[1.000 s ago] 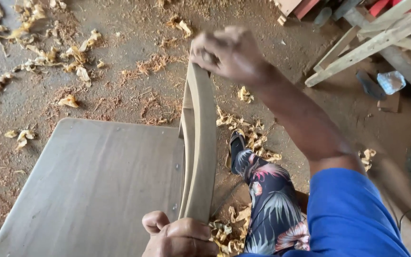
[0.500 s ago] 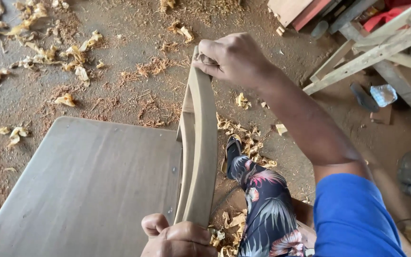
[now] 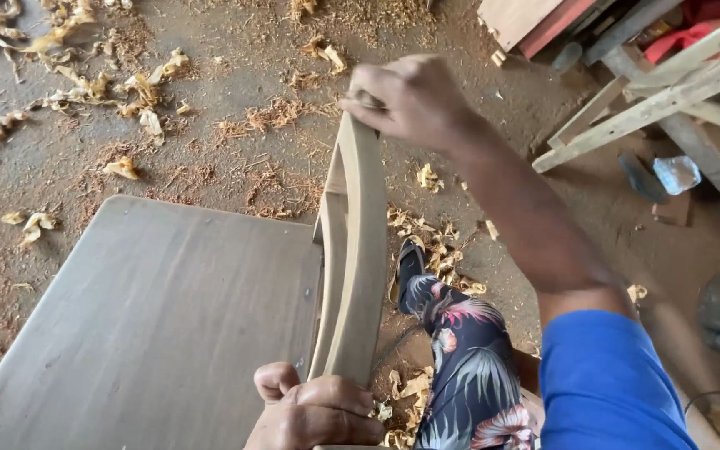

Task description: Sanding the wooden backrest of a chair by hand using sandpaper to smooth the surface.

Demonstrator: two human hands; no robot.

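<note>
Curved wooden piece (image 3: pixel 358 275), pale and bowed, standing on edge along the right side of the bench (image 3: pixel 143 333), running from the lower middle of the view up toward the top. Made of two thin strips, side by side, close at the far end.

Right hand (image 3: pixel 406 100) closed over the far, upper end of the piece, fingers curled down around its tip, knuckles up; slightly blurred, so whether anything small sits under the palm cannot be told. Arm stretched out from a blue sleeve (image 3: pixel 606 379) at lower right.

Left hand (image 3: pixel 318 412) clamped around the near, lower end of the piece, at the bottom edge of the view, fingers wrapped tight, thumb (image 3: pixel 277 379) lying toward the bench side. No gap between either hand and the wood.

Bench top broad, grey-brown, bare, set at a slant across the lower left.

Below and right of the piece: a leg in dark floral trousers (image 3: pixel 468 358), foot in a dark sandal (image 3: pixel 406 262) on the dirt floor (image 3: pixel 235 75). Wood shavings (image 3: pixel 139 87) scattered over the floor, thick at upper left and around the foot. Pale timber frame (image 3: pixel 652 100) at upper right, with a clear plastic bottle (image 3: pixel 677 173) lying near it.
</note>
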